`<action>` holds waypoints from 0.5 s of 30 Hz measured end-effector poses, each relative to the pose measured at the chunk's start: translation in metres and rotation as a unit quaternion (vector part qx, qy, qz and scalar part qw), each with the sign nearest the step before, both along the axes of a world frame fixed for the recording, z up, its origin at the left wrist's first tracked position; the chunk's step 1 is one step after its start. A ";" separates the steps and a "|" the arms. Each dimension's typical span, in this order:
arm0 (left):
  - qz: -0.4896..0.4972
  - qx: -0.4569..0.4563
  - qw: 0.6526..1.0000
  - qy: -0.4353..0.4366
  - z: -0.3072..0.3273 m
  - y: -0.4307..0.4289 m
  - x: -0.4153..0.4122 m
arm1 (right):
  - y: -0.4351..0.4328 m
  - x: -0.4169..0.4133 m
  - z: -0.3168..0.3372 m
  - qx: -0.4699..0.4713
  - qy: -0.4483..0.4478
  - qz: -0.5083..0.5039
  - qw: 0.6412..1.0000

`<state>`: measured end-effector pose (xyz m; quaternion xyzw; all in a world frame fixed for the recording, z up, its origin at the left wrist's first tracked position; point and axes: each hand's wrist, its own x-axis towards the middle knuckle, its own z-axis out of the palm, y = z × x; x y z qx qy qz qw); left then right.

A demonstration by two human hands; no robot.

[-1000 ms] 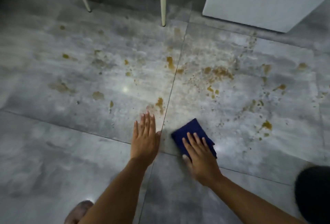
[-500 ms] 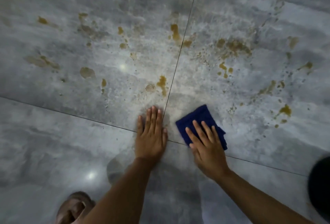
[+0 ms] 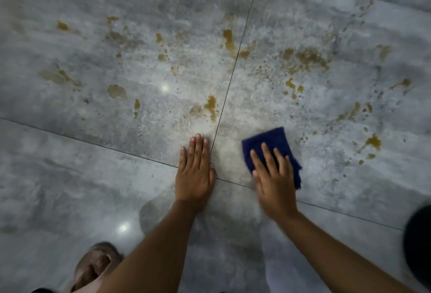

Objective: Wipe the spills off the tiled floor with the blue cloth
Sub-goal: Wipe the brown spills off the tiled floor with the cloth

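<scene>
The right hand (image 3: 275, 180) lies flat, fingers spread, pressing the folded blue cloth (image 3: 270, 145) onto the tiled floor (image 3: 70, 176); its long axis runs up-left beyond the fingertips. Left hand (image 3: 196, 171) rests open, empty, beside it. Brown spills (image 3: 211, 106) lie ahead.

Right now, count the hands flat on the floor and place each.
2. The left hand lies bare on the tiles over the grout crossing; the right hand presses the blue cloth just beside it.
</scene>
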<state>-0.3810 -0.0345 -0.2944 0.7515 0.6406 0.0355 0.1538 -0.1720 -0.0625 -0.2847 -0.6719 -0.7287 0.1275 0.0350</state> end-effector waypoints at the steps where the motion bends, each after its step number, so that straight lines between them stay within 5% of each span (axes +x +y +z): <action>1: 0.001 0.002 1.000 0.003 0.000 0.000 0.000 | -0.012 -0.009 0.000 -0.007 0.002 0.011 1.000; 8: -0.008 0.015 0.999 0.031 -0.002 0.000 0.003 | 0.040 -0.024 -0.003 -0.003 0.008 0.063 0.998; 15: -0.054 0.018 0.998 0.040 0.000 -0.009 0.018 | -0.005 -0.016 -0.007 0.002 -0.009 0.061 0.998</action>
